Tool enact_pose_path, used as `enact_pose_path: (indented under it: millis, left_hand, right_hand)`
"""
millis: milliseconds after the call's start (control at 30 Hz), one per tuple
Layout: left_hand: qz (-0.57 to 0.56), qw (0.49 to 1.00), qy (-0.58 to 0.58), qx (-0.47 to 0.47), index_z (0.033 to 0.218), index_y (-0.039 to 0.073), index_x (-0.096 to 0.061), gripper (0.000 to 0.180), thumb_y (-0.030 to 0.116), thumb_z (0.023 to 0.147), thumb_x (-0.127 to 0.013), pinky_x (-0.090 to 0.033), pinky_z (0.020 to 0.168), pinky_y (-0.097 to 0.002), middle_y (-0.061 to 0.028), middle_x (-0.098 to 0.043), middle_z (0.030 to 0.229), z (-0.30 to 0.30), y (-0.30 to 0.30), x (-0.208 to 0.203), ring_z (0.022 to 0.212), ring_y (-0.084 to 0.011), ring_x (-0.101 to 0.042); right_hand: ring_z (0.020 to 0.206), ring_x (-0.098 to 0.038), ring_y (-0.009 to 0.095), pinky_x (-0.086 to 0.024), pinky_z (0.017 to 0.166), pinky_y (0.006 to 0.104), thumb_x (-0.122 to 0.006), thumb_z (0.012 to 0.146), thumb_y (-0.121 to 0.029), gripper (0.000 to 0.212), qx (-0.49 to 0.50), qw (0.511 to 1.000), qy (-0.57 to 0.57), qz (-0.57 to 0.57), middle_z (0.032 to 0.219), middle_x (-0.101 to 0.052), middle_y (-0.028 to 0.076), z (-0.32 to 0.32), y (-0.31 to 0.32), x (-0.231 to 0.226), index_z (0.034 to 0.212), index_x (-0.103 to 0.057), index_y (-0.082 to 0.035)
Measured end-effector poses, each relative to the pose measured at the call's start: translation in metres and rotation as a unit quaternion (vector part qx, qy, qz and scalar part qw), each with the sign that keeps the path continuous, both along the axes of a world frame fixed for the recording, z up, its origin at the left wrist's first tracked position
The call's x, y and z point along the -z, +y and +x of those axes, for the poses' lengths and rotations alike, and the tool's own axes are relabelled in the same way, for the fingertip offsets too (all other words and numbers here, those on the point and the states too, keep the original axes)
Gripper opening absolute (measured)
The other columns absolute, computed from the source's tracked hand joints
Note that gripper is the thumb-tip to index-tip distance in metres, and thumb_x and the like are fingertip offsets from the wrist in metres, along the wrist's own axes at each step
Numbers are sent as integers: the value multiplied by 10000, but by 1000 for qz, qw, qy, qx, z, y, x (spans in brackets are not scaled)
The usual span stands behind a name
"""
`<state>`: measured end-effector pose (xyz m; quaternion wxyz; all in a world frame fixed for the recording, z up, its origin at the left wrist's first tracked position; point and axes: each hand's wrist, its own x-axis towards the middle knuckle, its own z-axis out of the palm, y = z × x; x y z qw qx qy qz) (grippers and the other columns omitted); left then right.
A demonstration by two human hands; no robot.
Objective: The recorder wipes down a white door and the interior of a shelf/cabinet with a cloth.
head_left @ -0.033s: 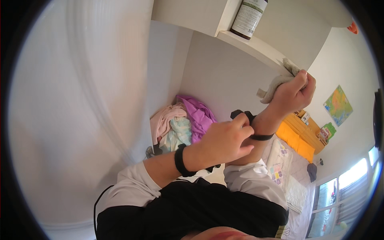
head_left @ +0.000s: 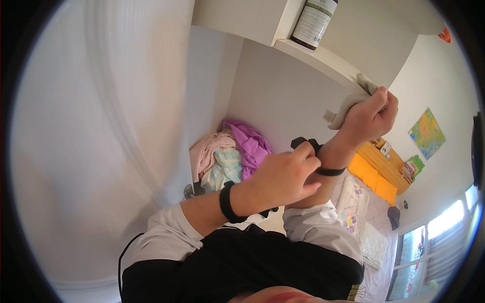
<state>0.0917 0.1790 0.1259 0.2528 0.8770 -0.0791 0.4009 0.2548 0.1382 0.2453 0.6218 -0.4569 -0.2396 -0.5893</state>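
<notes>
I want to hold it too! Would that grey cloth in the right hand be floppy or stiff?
Probably floppy: the grey cloth bends in a curve beside the right hand. It likely squashes easily too, since it looks bunched up, with parts poking out.

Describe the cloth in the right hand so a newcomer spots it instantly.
Find the pale shelf running across the upper right. At the shelf's lower right end, the right hand grips a cloth. It is greyish and bunched, unlike the stiff, white-labelled bottle farther left on the shelf.
</notes>
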Motion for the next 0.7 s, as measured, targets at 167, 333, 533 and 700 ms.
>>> enact_pose_path:
  millis: [167,333,533,700]
  left_hand:
    - [74,985,-146,-48,947,39,-671,280,188,763,-821,-534,574,-325,-76,-628,1005,-14,-5,-11,701,-232,-661]
    - [149,954,-213,-151,767,71,-634,207,129,716,-826,-488,522,-310,-32,-619,738,-36,10,-7,590,-201,-614]
    - [160,960,-191,-129,682,95,-596,224,94,695,-819,-440,476,-320,-15,-597,663,-29,21,-12,554,-203,-576]
    - [184,946,-245,-107,705,107,-584,219,67,707,-799,-427,481,-332,-26,-576,660,-14,37,-36,538,-221,-539]
  right_hand:
    - [723,-605,236,-442,722,375,-657,863,-194,152,84,987,-68,-122,670,-615,25,-34,22,-4,731,-662,-118]
    - [798,-611,202,-399,830,378,-715,798,-201,111,140,930,-247,-232,808,-612,-1,-74,94,9,823,-614,-163]
    - [882,-656,203,-442,846,380,-744,834,-230,164,129,917,-217,-310,933,-688,-18,-67,81,9,892,-621,-139]
    - [818,-645,214,-435,814,368,-733,859,-245,148,125,931,-231,-253,855,-672,13,-34,27,6,865,-647,-125]
